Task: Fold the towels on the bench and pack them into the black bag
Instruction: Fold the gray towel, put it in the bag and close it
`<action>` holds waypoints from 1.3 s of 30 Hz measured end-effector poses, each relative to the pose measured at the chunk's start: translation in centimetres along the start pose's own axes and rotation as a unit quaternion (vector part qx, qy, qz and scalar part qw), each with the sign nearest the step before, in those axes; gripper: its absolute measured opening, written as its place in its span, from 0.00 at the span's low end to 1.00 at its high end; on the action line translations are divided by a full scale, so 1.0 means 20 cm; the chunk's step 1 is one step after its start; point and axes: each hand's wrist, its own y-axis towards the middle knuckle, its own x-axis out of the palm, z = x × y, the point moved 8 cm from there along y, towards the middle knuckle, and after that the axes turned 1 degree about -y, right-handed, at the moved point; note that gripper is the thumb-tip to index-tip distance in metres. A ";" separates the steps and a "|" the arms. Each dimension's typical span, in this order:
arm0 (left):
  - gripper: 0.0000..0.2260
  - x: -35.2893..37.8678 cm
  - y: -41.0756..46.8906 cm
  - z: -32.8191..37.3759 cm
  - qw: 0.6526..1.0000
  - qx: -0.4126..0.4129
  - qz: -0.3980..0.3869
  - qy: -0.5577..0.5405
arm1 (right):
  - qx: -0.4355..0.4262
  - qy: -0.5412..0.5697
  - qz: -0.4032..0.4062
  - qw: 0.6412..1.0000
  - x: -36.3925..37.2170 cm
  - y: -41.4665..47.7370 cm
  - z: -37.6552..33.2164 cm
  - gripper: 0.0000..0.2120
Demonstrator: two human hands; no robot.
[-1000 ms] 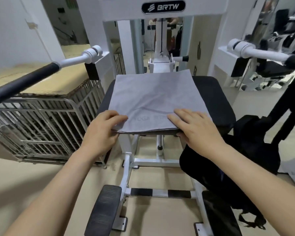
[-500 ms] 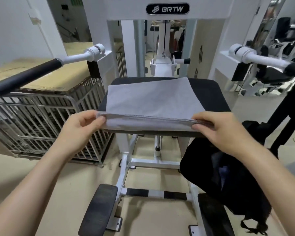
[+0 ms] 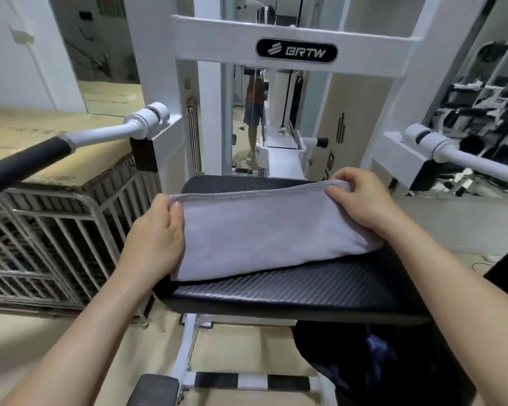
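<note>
Both hands (image 3: 156,238) gripping grey towel (image 3: 270,232)

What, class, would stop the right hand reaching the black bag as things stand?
Probably nothing: yes, it looks reachable. The black bag sits below the bench's near right corner, though the right hand is busy gripping the grey towel.

Gym. White machine frame (image 3: 294,33) with BRTW badge (image 3: 296,51), beyond the gripped towel (image 3: 264,230); padded black bench (image 3: 276,285) beneath it; black-sleeved handle bar (image 3: 27,161) to its left; more machines (image 3: 475,112) to the right.
</note>
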 end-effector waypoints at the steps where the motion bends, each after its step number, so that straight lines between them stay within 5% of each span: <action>1: 0.11 0.01 0.03 -0.01 1.000 -0.007 -0.005 0.018 | -0.011 -0.038 -0.012 0.999 0.04 0.04 0.00 0.02; 11: 0.13 0.12 0.24 -0.09 0.974 0.004 -0.088 0.209 | -0.041 -0.271 -0.021 0.961 0.19 0.14 0.03 0.13; 17: 0.14 0.12 0.27 -0.09 0.956 0.020 -0.075 0.282 | 0.020 -0.314 0.003 0.949 0.16 0.17 0.06 0.16; 20: 0.12 0.02 0.27 -0.03 0.949 0.037 0.013 0.314 | 0.011 -0.371 0.075 0.926 0.08 0.13 -0.04 0.17; 23: 0.10 0.01 0.22 0.20 0.952 0.194 0.087 0.221 | -0.084 -0.288 0.065 0.952 0.18 0.06 -0.30 0.20; 25: 0.17 0.21 0.15 0.29 0.939 0.284 -0.041 0.192 | -0.168 -0.200 -0.054 0.964 0.42 -0.03 -0.46 0.21; 27: 0.31 0.39 0.06 0.25 0.914 0.271 -0.172 0.249 | -0.194 -0.210 -0.150 0.946 0.63 -0.12 -0.49 0.23; 34: 0.30 0.42 0.11 0.05 0.913 0.165 -0.222 0.300 | -0.071 -0.261 -0.179 0.946 0.53 -0.04 -0.15 0.30; 39: 0.21 0.29 0.17 0.04 0.945 0.154 -0.101 0.269 | 0.024 -0.269 -0.146 0.952 0.35 0.01 0.05 0.30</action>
